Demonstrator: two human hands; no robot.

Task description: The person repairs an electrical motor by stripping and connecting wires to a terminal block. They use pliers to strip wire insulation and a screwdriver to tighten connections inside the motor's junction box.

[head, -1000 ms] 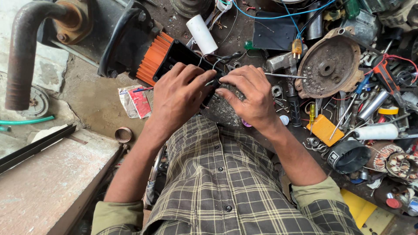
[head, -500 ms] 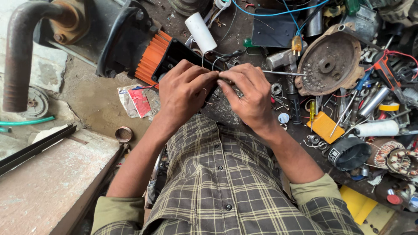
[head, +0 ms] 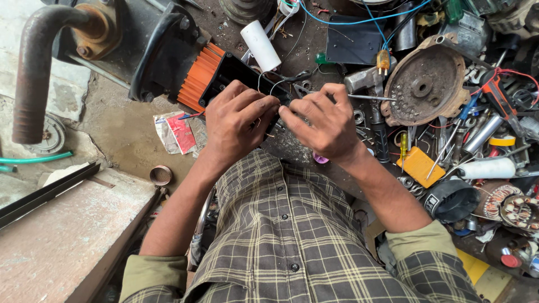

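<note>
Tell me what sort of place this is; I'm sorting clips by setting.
Probably a motor repair workshop: a rusty motor end cover, a wound stator and scattered screwdrivers crowd the dirty workbench.

Below me: a stained, dusty concrete floor (head: 120, 132) in even daylight. A rusty bent pipe (head: 33, 73) rises at my upper left, a green hose (head: 33, 160) lying under it. A weathered reddish slab (head: 56, 235) fills the lower left, a dark metal bar (head: 48, 191) across its corner. At my right, a cluttered workbench (head: 337, 45) carries a rusted motor end cover (head: 426, 81).
</note>
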